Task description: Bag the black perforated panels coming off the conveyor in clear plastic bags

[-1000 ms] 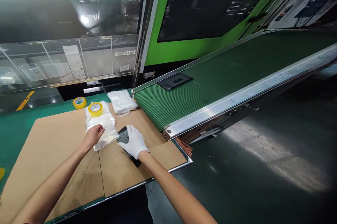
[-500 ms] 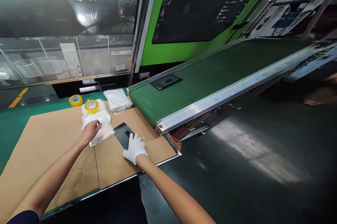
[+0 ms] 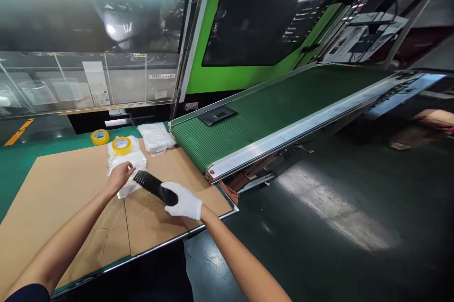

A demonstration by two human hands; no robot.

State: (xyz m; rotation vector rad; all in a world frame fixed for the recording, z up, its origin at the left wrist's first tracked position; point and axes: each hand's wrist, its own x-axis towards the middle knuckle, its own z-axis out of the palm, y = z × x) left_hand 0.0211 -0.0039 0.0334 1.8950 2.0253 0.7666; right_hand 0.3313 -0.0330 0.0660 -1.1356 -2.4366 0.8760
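Observation:
My right hand (image 3: 182, 200), in a white glove, grips a flat black plastic panel (image 3: 152, 186) by its near end. The panel is tilted up off the cardboard, and slots show along its far end. My bare left hand (image 3: 120, 178) is over a stack of clear plastic bags (image 3: 142, 162), thumb and fingers pinched together. Whatever is between those fingertips is too small to make out. The panel's far end is close to the left fingertips.
A second black panel (image 3: 217, 115) lies on the green conveyor belt (image 3: 269, 112). One yellow tape roll (image 3: 121, 146) rests on the bags, another tape roll (image 3: 100, 137) beside them. More folded bags (image 3: 156, 137) lie near the belt's end. Cardboard (image 3: 71, 188) covers the table.
My right hand has lifted the black panel from the cardboard and tipped it, its far end moving left toward my left hand. My left hand stays pinched over the bags. The view shifted slightly.

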